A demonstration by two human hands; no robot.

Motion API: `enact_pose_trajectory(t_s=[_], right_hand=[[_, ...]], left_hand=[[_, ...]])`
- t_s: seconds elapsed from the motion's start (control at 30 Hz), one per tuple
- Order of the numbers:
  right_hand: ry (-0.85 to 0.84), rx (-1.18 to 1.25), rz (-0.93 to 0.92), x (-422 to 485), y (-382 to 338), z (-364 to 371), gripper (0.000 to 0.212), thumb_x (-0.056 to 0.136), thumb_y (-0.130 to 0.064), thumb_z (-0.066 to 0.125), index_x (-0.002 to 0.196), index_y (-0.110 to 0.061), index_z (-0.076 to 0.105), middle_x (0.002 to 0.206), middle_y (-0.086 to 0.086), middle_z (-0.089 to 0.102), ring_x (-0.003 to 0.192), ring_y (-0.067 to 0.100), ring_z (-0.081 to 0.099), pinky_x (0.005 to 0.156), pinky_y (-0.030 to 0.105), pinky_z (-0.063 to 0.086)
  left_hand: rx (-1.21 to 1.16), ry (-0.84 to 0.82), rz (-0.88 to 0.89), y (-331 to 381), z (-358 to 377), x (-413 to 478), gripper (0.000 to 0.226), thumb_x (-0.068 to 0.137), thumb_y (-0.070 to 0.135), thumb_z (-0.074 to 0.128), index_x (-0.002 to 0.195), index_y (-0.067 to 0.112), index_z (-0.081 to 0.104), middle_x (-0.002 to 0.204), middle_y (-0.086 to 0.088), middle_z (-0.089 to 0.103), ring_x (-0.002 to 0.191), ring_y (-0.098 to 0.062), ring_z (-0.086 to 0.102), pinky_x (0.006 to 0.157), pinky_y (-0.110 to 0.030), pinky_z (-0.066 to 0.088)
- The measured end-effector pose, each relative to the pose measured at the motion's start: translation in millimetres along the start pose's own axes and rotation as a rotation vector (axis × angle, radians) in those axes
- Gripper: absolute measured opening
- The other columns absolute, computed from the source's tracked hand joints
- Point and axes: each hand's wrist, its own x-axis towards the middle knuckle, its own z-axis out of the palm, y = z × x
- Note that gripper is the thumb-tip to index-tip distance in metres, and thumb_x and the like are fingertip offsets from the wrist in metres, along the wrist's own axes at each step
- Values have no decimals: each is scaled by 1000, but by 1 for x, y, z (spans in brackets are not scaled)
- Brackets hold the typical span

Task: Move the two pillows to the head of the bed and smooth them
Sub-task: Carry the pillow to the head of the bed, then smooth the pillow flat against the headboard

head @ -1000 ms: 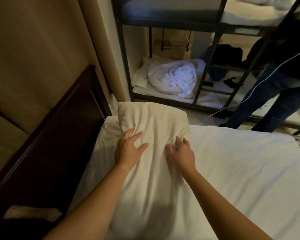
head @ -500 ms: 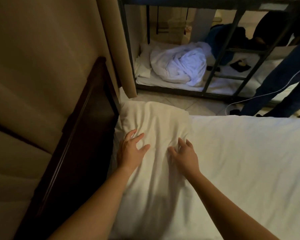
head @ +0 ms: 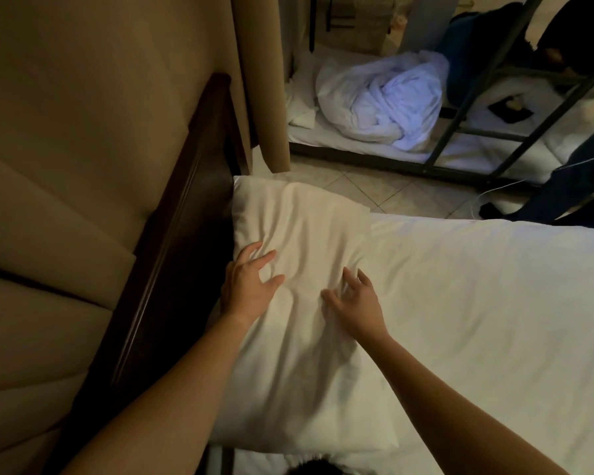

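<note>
One white pillow (head: 299, 231) lies lengthwise along the dark wooden headboard (head: 172, 255) at the head of the bed (head: 487, 303). My left hand (head: 247, 286) rests flat on the pillow's left side near the headboard, fingers spread. My right hand (head: 355, 299) sits on the pillow's right side with fingers spread and slightly curled, pressing creases into the cover. Neither hand holds anything. I cannot tell whether a second pillow is in view; only a strip of white cloth shows at the bottom edge.
A tan padded wall panel (head: 83, 138) rises behind the headboard. Across a tiled floor strip (head: 374, 190) stands a black metal bunk frame (head: 474, 108) with a crumpled white sheet bundle (head: 384, 101) on its lower mattress. A person's dark trouser leg (head: 570, 186) stands at the right.
The view has tilted down and moved toward the headboard. Both hands stay on the pillow; my right hand's fingers have spread a little wider.
</note>
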Motion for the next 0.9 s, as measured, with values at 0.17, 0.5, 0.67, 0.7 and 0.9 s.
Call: enact_pose_trajectory(t_s=[0.17, 0.5, 0.67, 0.7, 0.9], right_hand=[[-32, 25, -22, 17, 14, 15, 83, 91, -52, 76, 162, -28, 42, 173, 8, 28, 158, 20, 28, 120, 34, 32], [-141, -306, 50, 47, 55, 33, 80, 101, -70, 44, 167, -34, 16, 177, 6, 9, 155, 42, 26, 120, 59, 33], [6, -428, -113, 58, 35, 60, 81, 102, -74, 19, 169, -35, -4, 178, 4, -8, 163, 36, 2, 129, 54, 9], [7, -430, -158, 62, 31, 67, 80, 103, -74, 16, 169, -35, -7, 177, 4, -10, 163, 34, -2, 130, 51, 4], [-63, -417, -145, 75, 62, 98, 76, 102, -77, 10, 166, -42, -13, 177, -6, -14, 163, 18, -10, 130, 42, -5]], left_hand=[[-16, 14, 13, -19, 14, 17, 57, 79, 35, 90, 133, 27, 74, 153, 3, 53, 129, -30, 57, 111, -39, 45], [238, -210, -235, -55, 64, 16, 66, 97, 48, 63, 159, 37, 42, 175, -3, 13, 154, -39, 14, 126, -44, 17], [276, -4, 33, -43, 87, 15, 71, 103, 49, 52, 166, 30, 27, 175, -7, 15, 159, -33, 10, 129, -49, 13], [280, -20, 43, -45, 94, 14, 70, 105, 51, 48, 167, 29, 24, 176, -6, 13, 160, -32, 8, 130, -48, 12], [376, -24, 36, -95, 129, -5, 68, 106, 58, 33, 167, 30, 24, 175, -6, 20, 160, -37, 14, 130, -48, 13]])
